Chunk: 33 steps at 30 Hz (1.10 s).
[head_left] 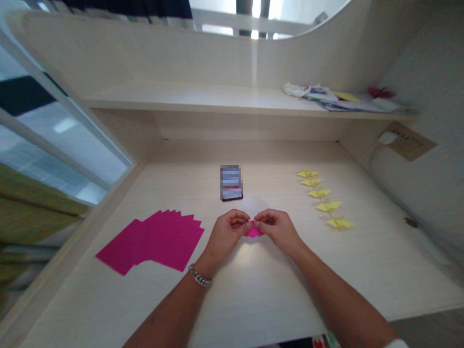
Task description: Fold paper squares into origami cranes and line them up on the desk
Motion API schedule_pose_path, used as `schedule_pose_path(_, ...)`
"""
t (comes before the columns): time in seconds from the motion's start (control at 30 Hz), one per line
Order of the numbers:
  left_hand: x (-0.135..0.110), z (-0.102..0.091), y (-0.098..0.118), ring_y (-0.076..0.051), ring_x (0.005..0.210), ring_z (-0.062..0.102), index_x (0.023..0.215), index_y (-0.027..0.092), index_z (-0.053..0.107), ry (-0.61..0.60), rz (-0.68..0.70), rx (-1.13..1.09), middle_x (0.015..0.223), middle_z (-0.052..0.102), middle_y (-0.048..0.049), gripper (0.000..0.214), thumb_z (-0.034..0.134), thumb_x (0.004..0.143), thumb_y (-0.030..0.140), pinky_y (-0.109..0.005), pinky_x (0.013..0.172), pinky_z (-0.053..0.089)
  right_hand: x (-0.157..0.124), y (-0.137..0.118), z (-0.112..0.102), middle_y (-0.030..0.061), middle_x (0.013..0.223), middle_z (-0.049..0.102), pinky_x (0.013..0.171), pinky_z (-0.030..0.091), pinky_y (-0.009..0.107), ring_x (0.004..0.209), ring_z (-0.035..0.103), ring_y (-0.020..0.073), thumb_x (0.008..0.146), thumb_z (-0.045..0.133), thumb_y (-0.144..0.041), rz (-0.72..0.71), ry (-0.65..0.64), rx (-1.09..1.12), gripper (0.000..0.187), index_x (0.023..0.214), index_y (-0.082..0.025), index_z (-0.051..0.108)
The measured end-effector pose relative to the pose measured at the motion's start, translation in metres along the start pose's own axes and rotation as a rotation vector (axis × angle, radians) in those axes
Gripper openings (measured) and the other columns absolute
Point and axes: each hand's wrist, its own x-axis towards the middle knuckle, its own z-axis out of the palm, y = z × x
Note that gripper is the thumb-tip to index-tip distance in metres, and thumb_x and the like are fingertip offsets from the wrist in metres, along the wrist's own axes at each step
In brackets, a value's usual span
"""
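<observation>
Between my two hands is a small folded piece of pink paper, held just above the pale desk. My left hand, with a chain bracelet at the wrist, pinches its left side between thumb and fingers. The right side is pinched by my right hand. Fingers cover much of the paper, so its full shape is hidden. Off to the left, a fan of pink paper sheets lies flat. Several yellow origami cranes stand in a row to the right.
A phone with a blurred screen lies beyond my hands. Papers sit on the raised shelf at the back. A plug and cable run from the wall socket along the right side. A window is at the left.
</observation>
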Motion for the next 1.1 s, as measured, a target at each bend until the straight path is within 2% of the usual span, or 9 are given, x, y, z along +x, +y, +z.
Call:
schedule_pose_path(0.27,-0.002,0.001,-0.007,-0.014,0.067,0.062,0.086,0.015,0.056,0.029,0.015,0.033,0.073,0.065,-0.0025,0.02,0.068,0.07,0.019,-0.025,0.063,0.049,0.0,0.005,0.007,-0.0024,0.065,0.059,0.054,0.042,0.023,0.058,0.055,0.0108,0.067,0.064,-0.017,-0.034,-0.027,0.069,0.02,0.086,-0.017,0.057)
schedule_pose_path(0.37,-0.002,0.001,-0.005,-0.014,0.064,0.062,0.086,0.015,0.056,0.026,-0.007,0.022,0.069,0.065,-0.0016,0.023,0.069,0.067,0.016,-0.025,0.061,0.048,0.0,0.004,0.004,-0.0013,0.069,0.06,0.057,0.043,0.024,0.061,0.056,0.0113,0.068,0.065,-0.019,-0.028,-0.077,0.052,0.022,0.089,-0.017,0.059)
schedule_pose_path(0.53,-0.002,-0.001,-0.001,-0.013,0.061,0.062,0.088,0.015,0.059,0.014,-0.065,-0.065,0.067,0.067,-0.0011,0.022,0.069,0.068,0.018,-0.025,0.061,0.047,0.001,0.001,-0.004,0.0004,0.071,0.063,0.061,0.044,0.025,0.064,0.057,0.0122,0.068,0.067,-0.021,-0.023,-0.082,0.035,0.025,0.091,-0.016,0.062)
schedule_pose_path(0.7,-0.002,-0.004,0.003,-0.014,0.062,0.062,0.089,0.014,0.063,-0.028,-0.08,-0.042,0.069,0.068,-0.0029,0.021,0.068,0.068,0.017,-0.025,0.06,0.048,0.004,0.004,-0.01,0.0039,0.08,0.068,0.066,0.047,0.029,0.068,0.061,0.0149,0.072,0.064,-0.026,-0.027,-0.082,-0.021,0.027,0.097,-0.017,0.065)
schedule_pose_path(0.77,-0.001,-0.005,0.003,-0.014,0.063,0.063,0.089,0.014,0.064,0.015,-0.075,-0.031,0.071,0.069,-0.0033,0.021,0.068,0.069,0.017,-0.024,0.061,0.049,0.004,0.004,-0.011,0.0056,0.086,0.069,0.073,0.048,0.032,0.076,0.063,0.0172,0.075,0.061,-0.027,-0.077,-0.03,-0.061,0.025,0.098,-0.018,0.065)
schedule_pose_path(0.9,0.001,-0.005,0.003,-0.014,0.067,0.065,0.09,0.015,0.063,0.184,-0.028,0.041,0.074,0.07,-0.0032,0.019,0.066,0.071,0.019,-0.025,0.064,0.051,-0.001,-0.002,-0.007,0.008,0.098,0.067,0.082,0.047,0.036,0.088,0.061,0.0204,0.081,0.056,-0.028,-0.263,0.248,-0.288,0.021,0.097,-0.021,0.067)
schedule_pose_path(0.93,0.001,-0.004,0.003,-0.015,0.068,0.065,0.09,0.015,0.063,0.22,-0.008,0.059,0.075,0.07,-0.0033,0.019,0.066,0.072,0.02,-0.026,0.065,0.052,-0.003,-0.003,-0.005,0.0086,0.099,0.066,0.082,0.046,0.036,0.09,0.06,0.0211,0.082,0.056,-0.028,-0.301,0.275,-0.343,0.021,0.097,-0.022,0.068)
schedule_pose_path(1.0,0.0,-0.002,0.003,-0.016,0.072,0.067,0.091,0.016,0.063,0.265,0.039,0.089,0.079,0.07,-0.0043,0.019,0.066,0.074,0.023,-0.028,0.069,0.054,-0.006,-0.005,0.001,0.0092,0.097,0.066,0.082,0.046,0.037,0.091,0.058,0.0219,0.083,0.056,-0.03,-0.331,0.216,-0.383,0.02,0.096,-0.023,0.07)
schedule_pose_path(1.1,-0.006,0.006,0.004,-0.017,0.08,0.067,0.092,0.016,0.064,0.236,0.1,0.133,0.087,0.071,-0.006,0.019,0.064,0.076,0.028,-0.03,0.077,0.053,-0.006,-0.002,0.009,0.0087,0.103,0.067,0.081,0.048,0.036,0.093,0.059,0.0217,0.082,0.057,-0.037,-0.238,0.096,-0.277,0.026,0.1,-0.023,0.07)
